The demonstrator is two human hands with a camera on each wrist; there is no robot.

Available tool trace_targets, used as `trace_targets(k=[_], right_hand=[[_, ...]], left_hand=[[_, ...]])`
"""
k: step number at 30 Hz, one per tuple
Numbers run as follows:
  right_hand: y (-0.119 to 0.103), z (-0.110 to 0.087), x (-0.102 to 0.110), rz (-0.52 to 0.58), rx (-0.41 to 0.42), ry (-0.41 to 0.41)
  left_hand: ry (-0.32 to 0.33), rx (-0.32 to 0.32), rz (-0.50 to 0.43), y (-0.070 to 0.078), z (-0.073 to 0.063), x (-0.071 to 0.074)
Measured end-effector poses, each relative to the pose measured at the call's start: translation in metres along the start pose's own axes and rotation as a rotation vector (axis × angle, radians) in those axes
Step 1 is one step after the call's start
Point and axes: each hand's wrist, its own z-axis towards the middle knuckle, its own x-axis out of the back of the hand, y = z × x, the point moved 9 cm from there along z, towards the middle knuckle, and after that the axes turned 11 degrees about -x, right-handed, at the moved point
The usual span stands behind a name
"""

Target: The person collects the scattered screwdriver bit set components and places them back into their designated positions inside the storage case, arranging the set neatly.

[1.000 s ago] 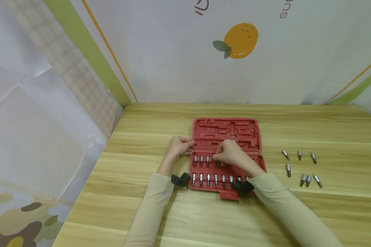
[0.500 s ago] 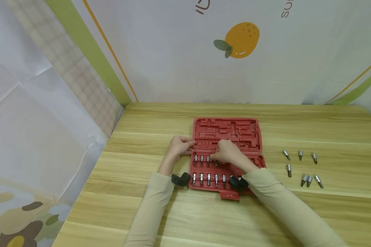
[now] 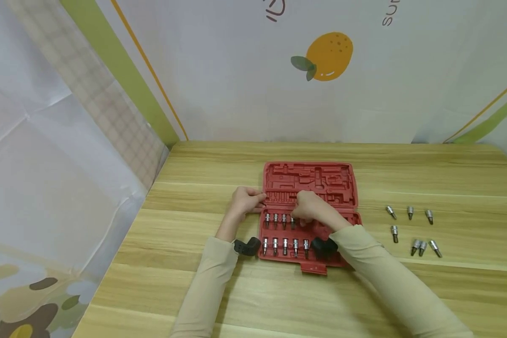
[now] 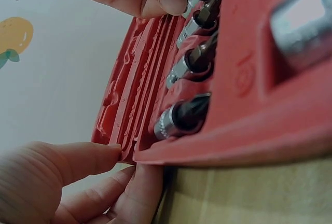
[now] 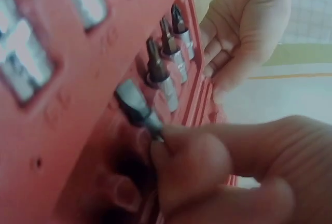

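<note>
An open red socket case (image 3: 312, 231) lies on the wooden table. My left hand (image 3: 245, 201) grips its left edge at the hinge; in the left wrist view the thumb (image 4: 93, 156) is on the lid's rim and fingers are below. Over the upper row, my right hand (image 3: 314, 209) pinches a flat-tipped bit socket (image 5: 136, 105) by its chrome end, at the fourth slot. Three bit sockets (image 3: 275, 219) sit to its left. Several more (image 3: 285, 245) fill the lower row, its right part hidden by the right wrist. Vacant slots (image 5: 122, 190) show beside the pinched bit.
Several loose bit sockets (image 3: 422, 246) lie on the table right of the case. The lid (image 3: 308, 176), with moulded recesses, leans back behind the tray. A latch tab (image 3: 314, 268) sticks out at the front. A printed cloth (image 3: 236, 94) hangs behind the table.
My right hand has shifted slightly left with the bit socket, which has gone from tilted to lined up in the fourth upper slot. The left hand stays on the case edge.
</note>
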Motion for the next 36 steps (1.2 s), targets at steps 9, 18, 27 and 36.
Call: trace_targets(k=[9,18,27,36], right_hand=[[0.007,0.005,0.0,-0.017,-0.05,-0.01],[0.006,-0.003,0.002,-0.004,-0.018,0.038],[0.003,-0.017,0.015,0.054,0.074,0.102],[0.016,-0.029,0.034,0.078,0.092,0.166]], left_hand=[[0.008,0.004,0.004,-0.001,0.0,0.001],[0.006,0.001,0.002,-0.001,0.001,0.001],[0.005,0.011,-0.002,-0.003,0.001,0.0],[0.007,0.001,-0.005,-0.001,0.0,0.0]])
